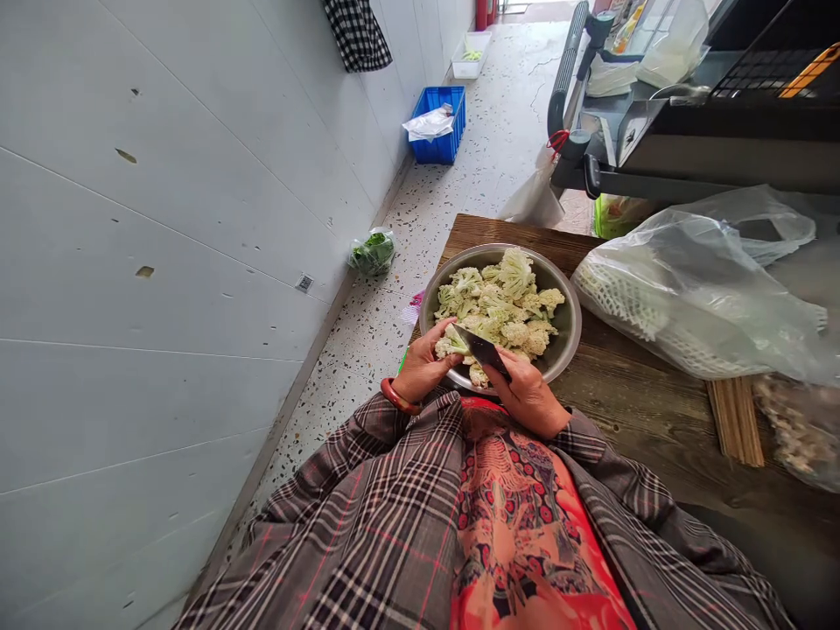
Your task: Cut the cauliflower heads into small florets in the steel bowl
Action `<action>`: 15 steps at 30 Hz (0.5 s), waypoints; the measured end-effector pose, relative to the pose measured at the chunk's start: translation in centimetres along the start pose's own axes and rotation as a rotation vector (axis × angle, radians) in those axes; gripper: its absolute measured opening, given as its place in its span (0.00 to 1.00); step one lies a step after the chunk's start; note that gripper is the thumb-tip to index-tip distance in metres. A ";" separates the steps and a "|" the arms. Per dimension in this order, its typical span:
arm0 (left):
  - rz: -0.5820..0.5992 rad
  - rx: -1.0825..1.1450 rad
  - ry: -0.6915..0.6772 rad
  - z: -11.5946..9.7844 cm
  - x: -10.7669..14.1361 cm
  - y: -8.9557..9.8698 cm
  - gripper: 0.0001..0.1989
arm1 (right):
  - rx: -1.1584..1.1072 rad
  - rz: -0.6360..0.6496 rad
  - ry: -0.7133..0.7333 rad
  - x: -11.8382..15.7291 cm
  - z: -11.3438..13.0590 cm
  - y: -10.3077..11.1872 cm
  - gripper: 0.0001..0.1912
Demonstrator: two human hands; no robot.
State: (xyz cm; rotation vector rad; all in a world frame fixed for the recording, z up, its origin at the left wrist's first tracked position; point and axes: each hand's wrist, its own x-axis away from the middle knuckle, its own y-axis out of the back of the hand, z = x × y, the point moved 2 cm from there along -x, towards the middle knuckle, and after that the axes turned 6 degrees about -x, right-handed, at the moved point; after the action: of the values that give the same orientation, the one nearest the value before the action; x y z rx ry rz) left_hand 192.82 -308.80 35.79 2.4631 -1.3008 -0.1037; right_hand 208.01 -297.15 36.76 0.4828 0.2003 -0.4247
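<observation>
A round metal bowl (570, 337) full of cut cauliflower (505, 302) stands at the near left part of the wooden table. Over its near left rim, my left hand (423, 363) holds a cauliflower piece (452, 344) between thumb and fingers. My right hand (530, 394) is closed round a dark-bladed knife (482, 350), its handle hidden in the palm. The blade points up and left, its tip beside the held piece.
Plastic bags (702, 280) and a bundle of wooden sticks (735, 420) lie on the table (630, 385) to the right. Beyond it stands a cart (656, 166). Bagged greens (373, 254) and a blue crate (439, 144) are on the floor by the wall.
</observation>
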 end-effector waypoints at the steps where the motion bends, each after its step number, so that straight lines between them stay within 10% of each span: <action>1: -0.002 -0.029 -0.006 -0.2 0.0 0.1 0.31 | 0.012 0.003 0.005 0.0 0.0 0.0 0.17; 15: 0.043 -0.153 -0.078 -0.3 0.1 -0.7 0.29 | -0.010 -0.026 -0.018 0.4 -1.1 -0.7 0.16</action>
State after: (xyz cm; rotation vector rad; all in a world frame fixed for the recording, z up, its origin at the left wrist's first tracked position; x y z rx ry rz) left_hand 193.52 -308.40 35.87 2.3215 -1.3255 -0.2805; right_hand 207.97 -297.29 35.38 0.4666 0.1911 -0.4530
